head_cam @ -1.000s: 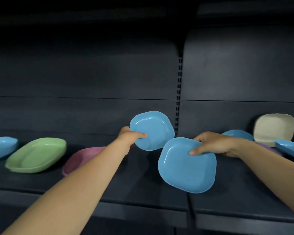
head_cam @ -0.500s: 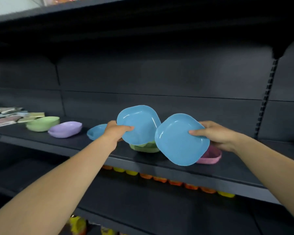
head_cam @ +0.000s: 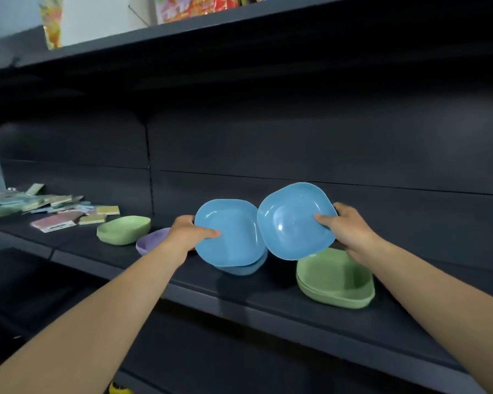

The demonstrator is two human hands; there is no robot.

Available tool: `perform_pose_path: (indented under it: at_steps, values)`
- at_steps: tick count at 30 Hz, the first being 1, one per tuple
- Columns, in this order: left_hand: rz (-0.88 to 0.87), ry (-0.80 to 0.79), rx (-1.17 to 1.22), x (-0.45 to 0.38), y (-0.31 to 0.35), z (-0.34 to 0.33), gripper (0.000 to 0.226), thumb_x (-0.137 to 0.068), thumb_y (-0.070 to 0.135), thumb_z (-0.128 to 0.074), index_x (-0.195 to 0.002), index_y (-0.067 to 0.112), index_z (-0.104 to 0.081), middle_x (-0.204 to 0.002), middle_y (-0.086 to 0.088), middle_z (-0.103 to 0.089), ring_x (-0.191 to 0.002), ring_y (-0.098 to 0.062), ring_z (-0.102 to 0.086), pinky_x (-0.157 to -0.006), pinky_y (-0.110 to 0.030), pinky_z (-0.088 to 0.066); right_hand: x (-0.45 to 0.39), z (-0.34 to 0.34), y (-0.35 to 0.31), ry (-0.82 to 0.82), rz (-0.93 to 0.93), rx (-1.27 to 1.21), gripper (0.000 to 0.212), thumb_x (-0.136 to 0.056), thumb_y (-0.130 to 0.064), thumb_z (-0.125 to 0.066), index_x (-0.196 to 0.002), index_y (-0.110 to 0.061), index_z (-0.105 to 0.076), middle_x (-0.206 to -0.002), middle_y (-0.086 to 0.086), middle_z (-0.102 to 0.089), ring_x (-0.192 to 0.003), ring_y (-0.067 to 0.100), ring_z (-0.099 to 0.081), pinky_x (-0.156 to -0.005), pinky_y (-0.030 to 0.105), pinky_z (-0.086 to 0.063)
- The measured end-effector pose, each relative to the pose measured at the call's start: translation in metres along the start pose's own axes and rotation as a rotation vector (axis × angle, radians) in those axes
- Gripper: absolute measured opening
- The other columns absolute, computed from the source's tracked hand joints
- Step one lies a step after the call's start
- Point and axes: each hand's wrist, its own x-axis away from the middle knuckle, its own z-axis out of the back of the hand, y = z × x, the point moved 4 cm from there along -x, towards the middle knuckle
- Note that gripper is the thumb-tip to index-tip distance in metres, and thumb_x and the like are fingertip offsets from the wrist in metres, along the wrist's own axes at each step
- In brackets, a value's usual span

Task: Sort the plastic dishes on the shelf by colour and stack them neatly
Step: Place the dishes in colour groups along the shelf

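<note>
Over the shelf (head_cam: 268,305), each hand gripping a blue dish, left hand (head_cam: 187,233), right hand (head_cam: 346,230), third blue dish (head_cam: 242,269) mostly hidden beneath.

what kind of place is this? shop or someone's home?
Most likely a shop aisle, not a home. Dark metal retail shelving with a slotted upright, bright packaged goods on the tier above, and small packets laid out beside loose plastic dishes such as the green stack.
</note>
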Motion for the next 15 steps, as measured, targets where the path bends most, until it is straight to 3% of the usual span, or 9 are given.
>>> perform_pose_path:
  at_steps: [4,8,10,15]
  values:
    - [0.015,-0.032,0.02,-0.05,-0.007,0.002,0.033,-0.069,0.005,-0.08,-0.099,0.008,-0.067,-0.099,-0.009,-0.071,-0.093,-0.029,-0.067,-0.088,-0.045,-0.054,-0.036,-0.029,0.008,0.06,0.003,-0.029,0.008,-0.092,-0.015,-0.057,-0.097,-0.008,-0.057,-0.101,0.012,-0.064,-0.091,0.028,-0.061,-0.084,0.043,-0.05]
    - [0.017,-0.067,-0.008,-0.094,-0.019,0.0,0.021,-0.072,0.006,-0.079,-0.089,0.01,-0.067,-0.094,-0.009,-0.071,-0.09,-0.027,-0.068,-0.082,-0.038,-0.055,-0.055,-0.062,0.025,0.153,-0.024,-0.115,0.009,-0.092,-0.015,-0.057,-0.085,-0.011,-0.054,-0.092,0.01,-0.062,-0.081,0.023,-0.057,-0.07,0.033,-0.045]
    - [0.037,-0.114,-0.037,-0.109,-0.027,-0.002,0.018,-0.073,0.006,-0.078,-0.086,0.011,-0.067,-0.093,-0.008,-0.072,-0.089,-0.026,-0.068,-0.085,-0.038,-0.054,-0.057,-0.077,0.035,0.212,-0.03,-0.154,0.007,-0.092,-0.013,-0.056,-0.086,-0.011,-0.053,-0.087,0.006,-0.06,-0.077,0.021,-0.055,-0.064,0.03,-0.043]
    - [0.051,-0.318,-0.156,-0.122,-0.051,-0.017,0.028,-0.074,0.008,-0.077,-0.101,0.009,-0.069,-0.097,-0.006,-0.074,-0.091,-0.022,-0.07,-0.083,-0.035,-0.055,-0.056,-0.099,0.053,0.4,-0.03,-0.286,0.003,-0.093,-0.011,-0.055,-0.095,-0.011,-0.053,-0.086,0.002,-0.058,-0.076,0.017,-0.054,-0.064,0.028,-0.044]
